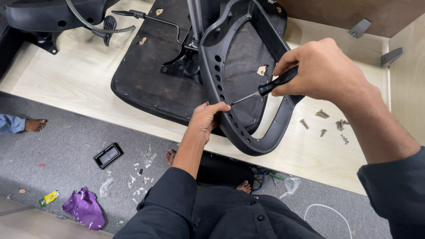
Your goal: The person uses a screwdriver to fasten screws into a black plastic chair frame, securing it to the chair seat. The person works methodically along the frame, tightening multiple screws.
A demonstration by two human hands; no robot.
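1. Standing on edge on a pale wooden bench (66, 84), a black plastic chair frame (265, 137) leans against an upturned black seat (146, 84), near the bench's front edge.
2. A screwdriver (265, 88) with a black handle points left, its thin metal tip at one of the holes along the frame's inner rim.
3. The right hand (323, 71) grasps the handle, fingers wrapped tight round it.
4. The left hand (206, 119) grips the frame's rim just below the tip, thumb on top, fingers curled behind and partly hidden.
5. The tip is touching or almost touching the left thumb. If it slips out of the hole, it would likely jab that thumb.
6. The frame rests on its narrow curved end, so a hard push could tip or slide it.
7. Loose screws (323, 121) lie scattered on the bench to the right, near the right forearm; a sweep of the sleeve could knock them to the floor.
8. Below the bench, the grey floor (66, 146) holds scraps, a purple wrapper (84, 208) and a small black tray (107, 155).
9. Another person's bare foot (35, 125) shows at far left.
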